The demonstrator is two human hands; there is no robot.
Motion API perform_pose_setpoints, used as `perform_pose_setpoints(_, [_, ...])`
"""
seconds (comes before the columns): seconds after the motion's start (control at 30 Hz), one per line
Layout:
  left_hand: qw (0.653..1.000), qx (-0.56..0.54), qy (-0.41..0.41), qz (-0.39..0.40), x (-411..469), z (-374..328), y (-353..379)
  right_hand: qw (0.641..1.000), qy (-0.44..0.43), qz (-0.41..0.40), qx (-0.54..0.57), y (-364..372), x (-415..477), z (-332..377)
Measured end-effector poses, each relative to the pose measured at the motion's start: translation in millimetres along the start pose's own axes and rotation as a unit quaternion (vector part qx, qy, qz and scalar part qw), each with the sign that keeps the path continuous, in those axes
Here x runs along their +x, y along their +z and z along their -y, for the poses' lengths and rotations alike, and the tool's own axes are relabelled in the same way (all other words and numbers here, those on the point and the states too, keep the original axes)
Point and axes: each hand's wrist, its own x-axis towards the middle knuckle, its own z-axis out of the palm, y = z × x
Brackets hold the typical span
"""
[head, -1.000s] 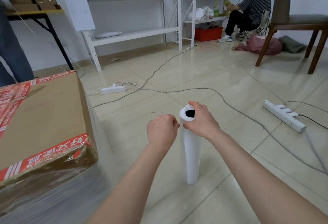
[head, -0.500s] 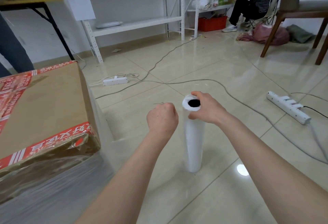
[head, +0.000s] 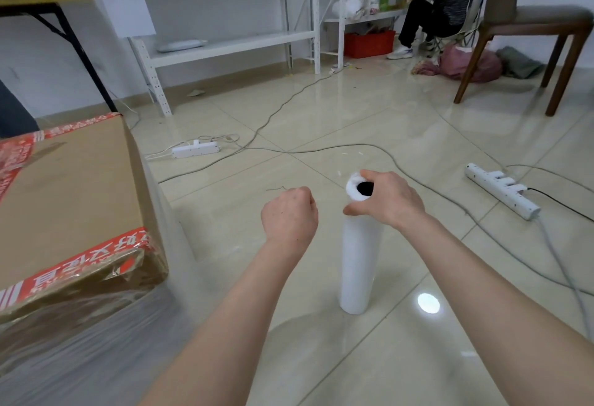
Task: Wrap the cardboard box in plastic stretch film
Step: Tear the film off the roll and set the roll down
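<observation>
1. The box (head: 64, 200) sits at the wearer's 9 o'clock, with its top face bare cardboard edged in red printed tape.
2. Film (head: 83, 344) already covers the box's near side below the top edge, in cloudy, layered bands. The side facing the roll looks hazy too, though how far film runs there is hard to tell.
3. The roll (head: 358, 264) stands upright on the floor (head: 418, 135) at the box's 3 o'clock, apart from it, with its open core facing up.
4. The right hand (head: 390, 201) grips the roll's top end, with its fingers (head: 369, 177) curled over the rim and the thumb pressed against the side.
5. The left hand (head: 289, 216) hangs just beside the roll at its 9 o'clock, fingers curled together into a fist. Clear film would hardly show here, so whether they pinch a loose end cannot be told.
6. Progress, as a judgement: at least one side is wrapped in several turns, so the job is under way. The top is uncovered, and the far sides are out of sight.
7. What is left is probably more passes round the box, coverage of the top if wanted, then tearing the film off and smoothing the tail down.
8. Cables (head: 321, 148) and a power strip (head: 501, 190) lie on the floor at the roll's 12 to 2 o'clock and could snag feet while circling the box.
</observation>
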Motion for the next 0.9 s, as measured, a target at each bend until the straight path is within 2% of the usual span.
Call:
perform_pose_setpoints(0.23, [1.000, -0.026, -0.014, 0.009, 4, -1, -3, 0.999, -0.015, 0.025, -0.040, -8, -3, -6])
perform_pose_setpoints(0.33, [0.996, -0.054, -0.008, 0.069, 9, -8, -11, 0.997, -0.054, 0.039, -0.048, -1, -5, 1])
perform_pose_setpoints(0.43, [0.983, -0.111, 0.039, 0.145, 16, -14, -24, 0.992, -0.095, 0.054, -0.069, 5, -4, 4])
perform_pose_setpoints(0.53, [0.980, -0.084, 0.086, 0.160, 14, -23, -22, 0.993, -0.088, 0.044, -0.064, 4, -2, 4])
perform_pose_setpoints(0.67, [0.990, 0.010, 0.075, 0.123, 6, -28, 5, 0.993, -0.096, 0.034, -0.056, 5, -3, 5])
perform_pose_setpoints(0.77, [0.997, -0.014, 0.045, 0.067, 6, -25, 9, 0.991, -0.111, 0.034, -0.068, 5, -4, 7])
perform_pose_setpoints(0.9, [0.997, -0.026, 0.029, 0.063, 6, -16, 5, 0.979, -0.169, 0.012, -0.114, 4, -8, 8])
